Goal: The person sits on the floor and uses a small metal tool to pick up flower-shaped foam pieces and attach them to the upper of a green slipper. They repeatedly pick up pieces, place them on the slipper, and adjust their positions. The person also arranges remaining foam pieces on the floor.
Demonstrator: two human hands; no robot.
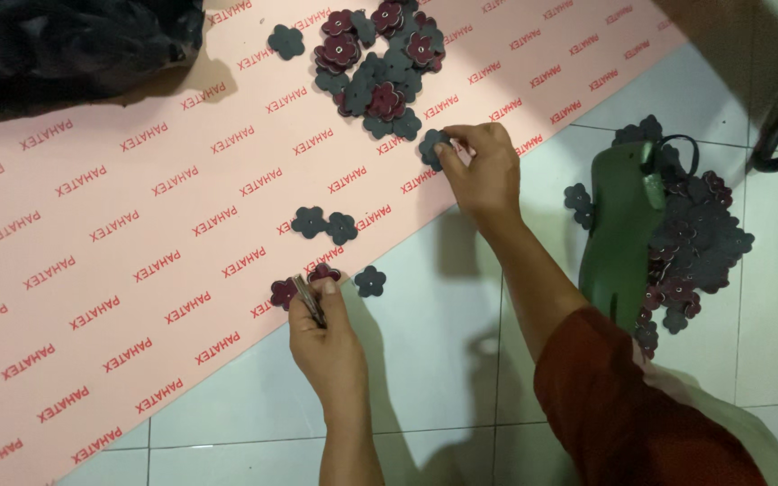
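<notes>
Your right hand (486, 166) pinches a thin, soft grey flower (431, 146) by its edge, beside the flower pile (380, 67). Your left hand (324, 337) grips a small metal tool (309, 300).

Soft, even indoor light, faint shadows on the tiles (corners dimmer), focus sharp.

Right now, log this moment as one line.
left hand: pinching metal tool over maroon flower | right hand: holding grey flower | flower pile on pink sheet
</notes>
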